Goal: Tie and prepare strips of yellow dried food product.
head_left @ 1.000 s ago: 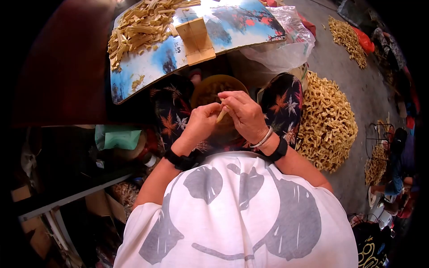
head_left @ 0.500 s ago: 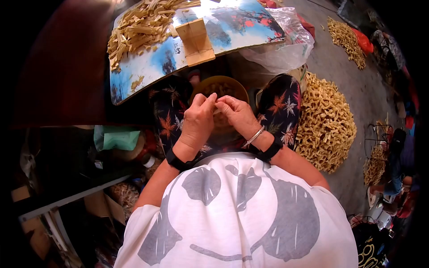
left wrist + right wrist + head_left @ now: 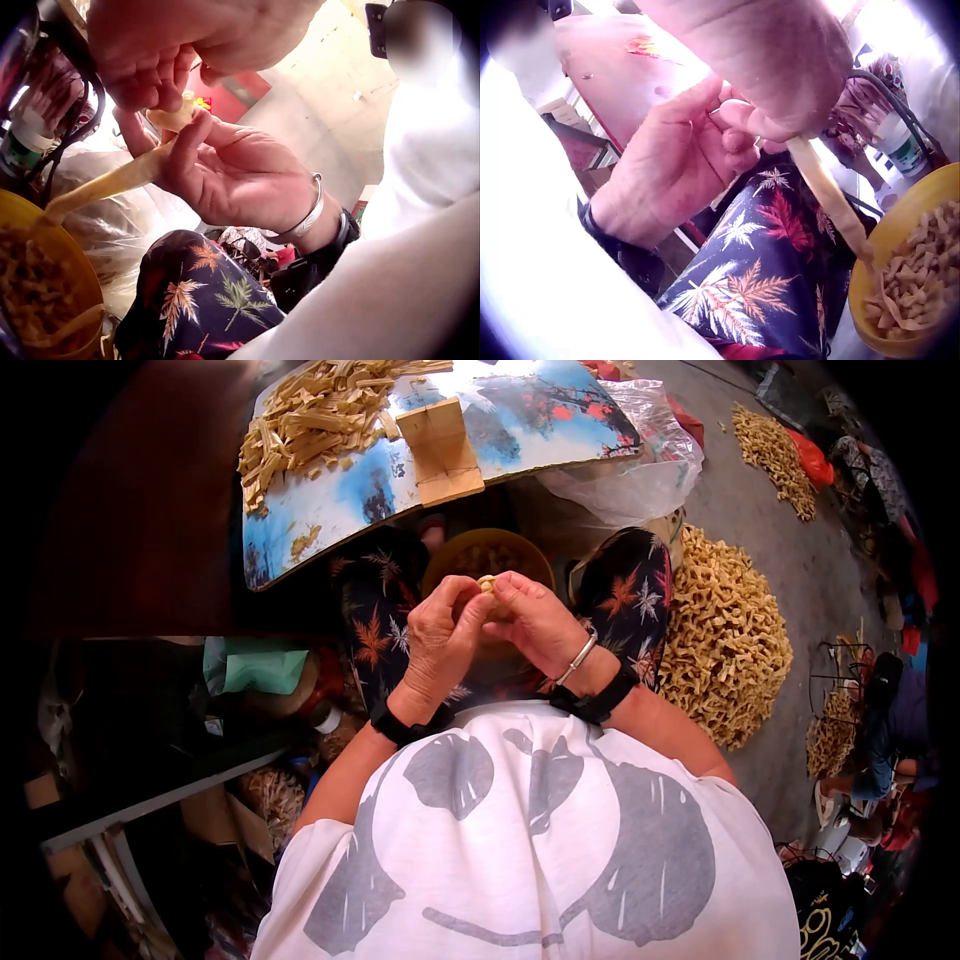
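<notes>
Both hands meet above a yellow bowl (image 3: 540, 560). Between the fingertips is a small pale folded piece (image 3: 487, 584), pinched by the left hand (image 3: 440, 635) and the right hand (image 3: 548, 632). In the left wrist view the folded piece (image 3: 174, 116) shows at the fingertips, and a long flat pale strip (image 3: 109, 185) hangs from the right hand (image 3: 240, 176) toward the bowl. The right wrist view shows the same strip (image 3: 829, 196) reaching down to the bowl (image 3: 862, 300), which holds many small pieces; the left hand (image 3: 664, 161) has curled fingers there.
A patterned board (image 3: 375, 485) in front carries a heap of strips (image 3: 310, 425) and a wooden block (image 3: 440, 450). A large pile of knotted pieces (image 3: 730, 635) lies on the floor at right, near a clear plastic bag (image 3: 640, 470). Green plastic (image 3: 262, 668) is at left.
The hands have shifted and turned, with thumbs now pointing up around the piece. The folded piece is now visible between the fingertips in the head view.
</notes>
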The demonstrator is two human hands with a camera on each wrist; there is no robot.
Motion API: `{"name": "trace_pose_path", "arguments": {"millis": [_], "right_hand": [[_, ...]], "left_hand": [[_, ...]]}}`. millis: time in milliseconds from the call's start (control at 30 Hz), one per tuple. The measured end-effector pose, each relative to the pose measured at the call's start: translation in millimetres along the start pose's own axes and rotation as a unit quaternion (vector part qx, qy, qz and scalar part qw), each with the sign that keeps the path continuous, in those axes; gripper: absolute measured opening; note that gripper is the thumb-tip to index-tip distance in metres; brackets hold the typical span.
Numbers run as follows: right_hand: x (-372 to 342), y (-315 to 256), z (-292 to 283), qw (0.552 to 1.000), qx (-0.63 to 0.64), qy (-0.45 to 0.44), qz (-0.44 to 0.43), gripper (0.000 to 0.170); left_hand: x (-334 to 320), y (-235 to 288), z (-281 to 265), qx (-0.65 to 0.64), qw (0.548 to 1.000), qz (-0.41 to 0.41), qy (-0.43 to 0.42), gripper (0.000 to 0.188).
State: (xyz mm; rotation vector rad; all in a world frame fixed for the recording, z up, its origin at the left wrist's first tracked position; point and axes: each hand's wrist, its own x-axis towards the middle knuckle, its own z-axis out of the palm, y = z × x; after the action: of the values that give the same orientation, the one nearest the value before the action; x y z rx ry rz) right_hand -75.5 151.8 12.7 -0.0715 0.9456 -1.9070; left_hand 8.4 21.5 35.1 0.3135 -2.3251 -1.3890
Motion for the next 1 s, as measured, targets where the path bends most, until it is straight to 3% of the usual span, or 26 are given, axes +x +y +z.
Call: {"name": "trace_pose_path", "arguments": {"millis": [67, 167, 267, 300, 400, 433, 500, 533, 567, 700, 800, 833, 933, 1000], "right_hand": [[6, 9, 1, 0.999, -0.027, -0.002, -0.018, 0.022], [-1, 0, 16, 0.961, -0.255, 0.082, -0.074, 0.023], [-12, -12, 10, 0.840, -0.516, 0.091, -0.139, 0.022], [-14, -9, 9, 0.795, -0.559, 0.083, -0.222, 0.018], [-16, -3, 12, 0.784, -0.553, 0.092, -0.267, 0.014], [-16, -3, 14, 0.804, -0.529, 0.106, -0.249, 0.014], [-14, -2, 18, 0.843, -0.477, 0.135, -0.211, 0.013], [-12, 1, 18, 0.818, -0.503, 0.129, -0.248, 0.013], [-10, 4, 17, 0.791, -0.528, 0.123, -0.285, 0.012], [-5, 3, 14, 0.719, -0.593, 0.103, -0.347, 0.015], [7, -12, 15, 0.797, -0.492, 0.139, -0.321, 0.021], [12, -15, 16, 0.843, -0.446, 0.126, -0.273, 0.023], [20, -12, 8, 0.831, -0.481, 0.109, -0.259, 0.022], [23, -8, 10, 0.806, -0.482, 0.111, -0.325, 0.020]], "left_hand": [[0, 1, 1, -0.015, 1.000, 0.001, 0.011, 0.009], [7, -8, -4, -0.031, 0.999, -0.018, 0.010, 0.006], [20, -10, -21, -0.011, 1.000, 0.000, 0.019, 0.003], [24, -10, -26, -0.010, 1.000, 0.005, 0.026, 0.002], [24, -14, -29, -0.126, 0.982, -0.140, 0.017, 0.002], [22, -19, -32, -0.252, 0.946, -0.205, -0.012, 0.008], [17, -21, -23, -0.421, 0.870, -0.256, -0.012, 0.016], [13, -22, -17, -0.499, 0.820, -0.278, -0.012, 0.020], [6, -26, -13, -0.505, 0.815, -0.283, -0.029, 0.023], [5, -20, -9, -0.440, 0.866, -0.235, -0.017, 0.025], [5, -15, -12, -0.363, 0.907, -0.208, -0.042, 0.025], [4, -13, -11, -0.342, 0.917, -0.199, -0.058, 0.024], [0, -11, -7, -0.318, 0.923, -0.199, -0.079, 0.021], [-2, -15, -11, -0.339, 0.907, -0.233, -0.090, 0.019]]}}
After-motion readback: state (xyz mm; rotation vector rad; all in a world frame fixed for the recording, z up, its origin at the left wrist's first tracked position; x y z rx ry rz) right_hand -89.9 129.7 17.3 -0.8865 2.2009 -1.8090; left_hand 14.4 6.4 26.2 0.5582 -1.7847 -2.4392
